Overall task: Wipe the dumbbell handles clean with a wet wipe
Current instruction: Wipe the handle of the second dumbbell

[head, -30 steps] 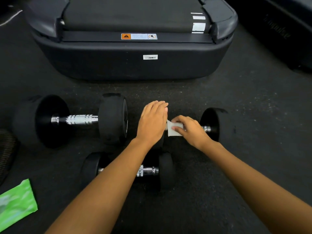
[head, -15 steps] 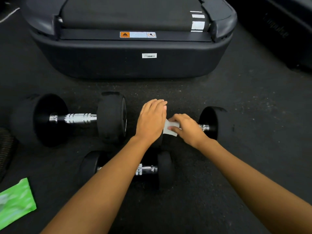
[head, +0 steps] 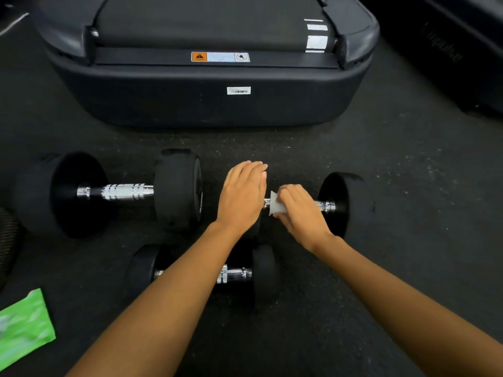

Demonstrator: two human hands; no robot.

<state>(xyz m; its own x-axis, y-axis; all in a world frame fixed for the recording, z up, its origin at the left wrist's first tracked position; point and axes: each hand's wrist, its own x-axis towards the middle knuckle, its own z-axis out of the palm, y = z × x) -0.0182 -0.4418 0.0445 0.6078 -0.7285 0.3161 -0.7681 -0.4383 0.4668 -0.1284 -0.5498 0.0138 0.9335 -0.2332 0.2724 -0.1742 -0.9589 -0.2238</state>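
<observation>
Treadmill (head: pixel 206 104) behind; left dumbbell (head: pixel 125 191), right dumbbell (head: pixel 337 202) before it; third dumbbell (head: pixel 265 273) nearest; packet (head: pixel 21 327) near-left.

The floor (head: pixel 408 186) is dark and rough, with tiny pale specks. At the top middle of the frame sits the end of a big black treadmill (head: pixel 206 110). Its flat belt (head: pixel 204 20) runs off the top edge. An orange warning sticker (head: pixel 199 56) is stuck on it, and a small white barcode label (head: pixel 238 90) sits lower down. In the upper right corner is another black machine (head: pixel 449 55) with faint letters. Soft light shines on the treadmill's round corners.
</observation>
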